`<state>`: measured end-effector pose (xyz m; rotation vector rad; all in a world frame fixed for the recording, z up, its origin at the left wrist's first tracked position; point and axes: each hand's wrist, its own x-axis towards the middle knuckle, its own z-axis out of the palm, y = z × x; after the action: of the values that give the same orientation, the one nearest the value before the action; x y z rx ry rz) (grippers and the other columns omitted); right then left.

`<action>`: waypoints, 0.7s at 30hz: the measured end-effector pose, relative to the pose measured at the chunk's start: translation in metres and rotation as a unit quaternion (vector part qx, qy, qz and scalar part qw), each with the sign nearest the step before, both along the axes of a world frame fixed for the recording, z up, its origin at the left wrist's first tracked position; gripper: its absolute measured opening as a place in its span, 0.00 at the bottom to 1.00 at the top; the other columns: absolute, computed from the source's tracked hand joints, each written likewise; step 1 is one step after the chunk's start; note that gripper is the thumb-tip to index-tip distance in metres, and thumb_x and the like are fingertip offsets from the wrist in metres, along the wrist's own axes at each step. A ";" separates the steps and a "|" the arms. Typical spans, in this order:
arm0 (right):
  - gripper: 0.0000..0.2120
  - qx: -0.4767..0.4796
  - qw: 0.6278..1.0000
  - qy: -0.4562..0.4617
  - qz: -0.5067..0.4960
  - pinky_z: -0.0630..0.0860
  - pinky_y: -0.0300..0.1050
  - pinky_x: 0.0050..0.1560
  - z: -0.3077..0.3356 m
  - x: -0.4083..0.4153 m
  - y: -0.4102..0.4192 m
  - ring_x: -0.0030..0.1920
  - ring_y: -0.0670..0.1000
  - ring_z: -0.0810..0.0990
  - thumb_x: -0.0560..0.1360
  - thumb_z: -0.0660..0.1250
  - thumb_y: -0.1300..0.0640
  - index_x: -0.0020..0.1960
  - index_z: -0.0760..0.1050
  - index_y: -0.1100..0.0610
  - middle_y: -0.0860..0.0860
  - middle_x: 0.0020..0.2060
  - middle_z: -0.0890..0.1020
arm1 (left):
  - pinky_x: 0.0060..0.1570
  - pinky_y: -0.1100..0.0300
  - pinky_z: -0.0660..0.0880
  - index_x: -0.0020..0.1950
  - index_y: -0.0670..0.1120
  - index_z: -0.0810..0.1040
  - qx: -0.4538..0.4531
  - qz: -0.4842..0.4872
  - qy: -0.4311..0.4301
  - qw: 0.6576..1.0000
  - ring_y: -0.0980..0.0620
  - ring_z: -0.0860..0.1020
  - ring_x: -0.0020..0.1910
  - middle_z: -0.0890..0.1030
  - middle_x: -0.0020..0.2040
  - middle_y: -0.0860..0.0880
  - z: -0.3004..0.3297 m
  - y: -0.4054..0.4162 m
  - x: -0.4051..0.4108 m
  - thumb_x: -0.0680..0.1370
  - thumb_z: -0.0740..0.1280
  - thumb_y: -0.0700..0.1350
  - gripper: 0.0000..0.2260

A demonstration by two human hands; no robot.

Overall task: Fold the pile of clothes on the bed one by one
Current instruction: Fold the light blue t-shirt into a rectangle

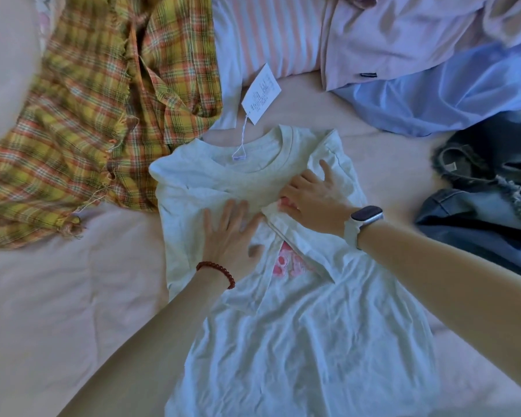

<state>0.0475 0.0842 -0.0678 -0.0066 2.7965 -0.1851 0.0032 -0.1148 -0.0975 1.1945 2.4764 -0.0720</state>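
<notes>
A white T-shirt point(298, 326) with a pink print lies spread on the bed, collar away from me, a paper tag point(260, 94) hanging from its neck on a string. Both sleeves are folded in over the chest. My left hand point(230, 233) lies flat with straight fingers on the left folded part. My right hand point(310, 197) presses the right sleeve's folded edge down near the chest, thumb spread apart; whether its fingertips pinch the cloth is hidden.
A yellow plaid shirt point(103, 115) lies at the left. A pink-striped garment point(271, 34), a lilac one point(403, 34) and a light blue one point(448, 94) are heaped at the back. Denim clothes point(487, 200) sit at the right. The pink bedsheet point(57, 296) shows around them.
</notes>
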 end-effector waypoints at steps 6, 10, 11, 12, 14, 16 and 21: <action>0.25 -0.028 0.996 0.087 -0.001 0.53 0.72 0.65 -0.012 -0.016 0.007 0.65 0.58 0.71 0.74 0.58 0.43 0.66 0.72 0.54 0.55 0.60 0.76 | 0.63 0.40 0.54 0.56 0.44 0.78 0.123 0.022 0.164 0.979 0.43 0.62 0.69 0.73 0.65 0.40 0.012 -0.005 -0.049 0.66 0.73 0.44 0.19; 0.40 0.000 0.999 -0.030 -0.021 0.40 0.64 0.71 -0.006 -0.042 0.040 0.76 0.53 0.46 0.73 0.61 0.37 0.77 0.45 0.50 0.52 0.76 0.49 | 0.66 0.39 0.48 0.72 0.47 0.64 0.003 0.059 0.146 0.987 0.41 0.55 0.73 0.59 0.74 0.41 0.021 0.000 -0.101 0.70 0.70 0.57 0.34; 0.44 0.007 0.998 -0.055 -0.031 0.39 0.63 0.72 -0.005 -0.048 0.049 0.76 0.52 0.42 0.72 0.62 0.36 0.76 0.41 0.50 0.51 0.76 0.45 | 0.66 0.41 0.49 0.74 0.48 0.59 -0.028 0.090 0.127 0.987 0.42 0.54 0.73 0.57 0.75 0.42 0.023 0.000 -0.111 0.70 0.67 0.62 0.37; 0.46 0.003 0.996 -0.068 -0.050 0.40 0.62 0.72 -0.003 -0.054 0.057 0.76 0.52 0.40 0.71 0.63 0.36 0.76 0.39 0.50 0.50 0.76 0.42 | 0.66 0.42 0.52 0.75 0.49 0.55 -0.047 0.120 0.109 0.986 0.42 0.56 0.71 0.58 0.74 0.43 0.024 0.001 -0.119 0.69 0.65 0.66 0.41; 0.49 -0.011 0.993 -0.079 -0.083 0.41 0.61 0.73 -0.004 -0.063 0.069 0.75 0.52 0.39 0.70 0.64 0.36 0.76 0.37 0.53 0.51 0.76 0.41 | 0.63 0.44 0.60 0.75 0.50 0.52 -0.061 0.155 0.069 0.984 0.42 0.63 0.66 0.63 0.69 0.44 0.028 0.002 -0.128 0.66 0.65 0.70 0.45; 0.49 -0.028 0.988 -0.109 -0.108 0.46 0.60 0.73 -0.005 -0.069 0.075 0.76 0.53 0.45 0.71 0.65 0.37 0.76 0.39 0.55 0.53 0.76 0.47 | 0.62 0.46 0.63 0.74 0.50 0.52 -0.058 0.180 0.018 0.982 0.42 0.65 0.65 0.67 0.67 0.43 0.030 0.003 -0.132 0.65 0.68 0.69 0.46; 0.21 -0.043 0.986 -0.045 -0.154 0.65 0.49 0.55 -0.014 -0.076 0.072 0.59 0.58 0.73 0.77 0.60 0.45 0.62 0.68 0.59 0.57 0.60 0.74 | 0.42 0.55 0.70 0.66 0.42 0.67 0.007 0.285 -0.063 0.957 0.43 0.75 0.49 0.77 0.52 0.44 0.038 0.006 -0.141 0.72 0.68 0.61 0.31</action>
<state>-0.0287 0.1560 -0.0816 0.4063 2.6819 -0.3693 -0.1380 -0.1089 -0.0592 0.4342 2.6029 0.1741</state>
